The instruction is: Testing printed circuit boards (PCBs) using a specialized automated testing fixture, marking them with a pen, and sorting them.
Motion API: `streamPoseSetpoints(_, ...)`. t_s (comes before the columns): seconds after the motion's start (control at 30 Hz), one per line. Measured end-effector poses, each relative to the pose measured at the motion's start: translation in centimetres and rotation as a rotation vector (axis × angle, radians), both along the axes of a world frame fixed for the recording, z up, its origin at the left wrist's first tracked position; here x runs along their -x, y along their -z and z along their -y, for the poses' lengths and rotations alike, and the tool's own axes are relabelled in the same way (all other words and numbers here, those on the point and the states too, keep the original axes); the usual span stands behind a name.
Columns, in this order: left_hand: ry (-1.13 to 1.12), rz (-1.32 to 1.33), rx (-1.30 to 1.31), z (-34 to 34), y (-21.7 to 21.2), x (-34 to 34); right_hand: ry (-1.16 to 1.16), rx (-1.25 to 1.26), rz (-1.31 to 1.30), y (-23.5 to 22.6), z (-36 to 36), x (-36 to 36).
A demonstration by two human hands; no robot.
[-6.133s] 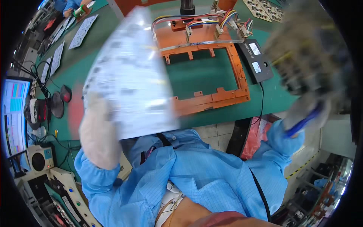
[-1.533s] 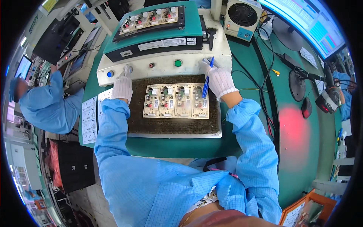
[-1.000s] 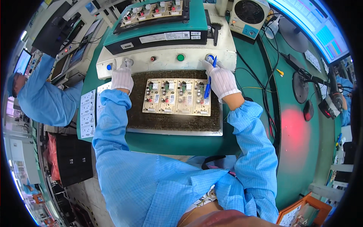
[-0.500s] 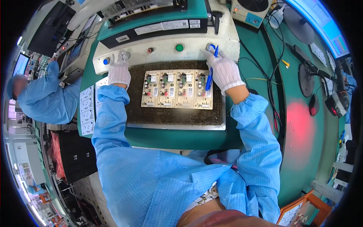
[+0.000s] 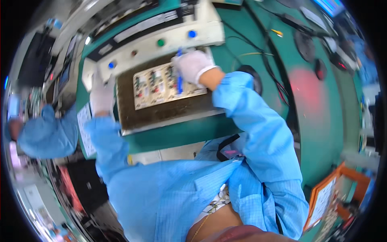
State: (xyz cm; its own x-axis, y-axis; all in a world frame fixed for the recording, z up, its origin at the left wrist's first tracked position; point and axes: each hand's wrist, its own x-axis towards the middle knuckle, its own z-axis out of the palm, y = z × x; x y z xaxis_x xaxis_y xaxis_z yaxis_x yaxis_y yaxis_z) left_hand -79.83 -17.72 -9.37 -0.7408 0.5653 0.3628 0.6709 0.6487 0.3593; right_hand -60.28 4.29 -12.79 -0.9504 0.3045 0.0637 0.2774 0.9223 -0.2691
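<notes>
A panel of cream circuit boards (image 5: 160,89) with small red and green parts lies on the dark brown bed (image 5: 161,115) of a white machine (image 5: 209,34). Over the panel's far right portion is my right hand (image 5: 193,67), white-gloved, its fingers closed round a blue pen (image 5: 179,82) that points down across the boards. It hides part of the panel. My left hand (image 5: 102,93), also gloved and a little blurred, is at the bed's left edge, thumb apart from the fingers. The left blue button (image 5: 111,65) is close by it. The right blue button (image 5: 192,34) and green button (image 5: 161,42) are uncovered.
White sheets with dark markings (image 5: 84,123) lie left of the machine. Black cables (image 5: 264,52), a yellow plug (image 5: 277,33) and a mouse (image 5: 320,69) are on the green bench at right. An orange frame (image 5: 322,197) stands lower right; a person in blue (image 5: 48,135) sits at left.
Both hands have left the blue buttons. My right hand, with the pen, has come down over the boards; my left hand has dropped to the bed's left side. The view has turned and shifted.
</notes>
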Motion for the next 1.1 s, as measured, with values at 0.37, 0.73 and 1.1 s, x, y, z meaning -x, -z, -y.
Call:
streamPoseSetpoints(0.37,0.887,1.063,-1.183,-13.1,0.3,-29.5,0.399,-0.352,-0.598,-8.5,0.2,-20.7)
streamPoseSetpoints(0.73,1.194,1.114,-0.631,-26.1,4.7,-42.1,1.253,-0.487,-1.077,-19.9,16.8,-62.5)
streamPoseSetpoints(1.1,1.153,1.279,-0.489,-25.0,6.7,-45.2,1.000,-1.025,-0.516,-14.3,15.5,-70.1)
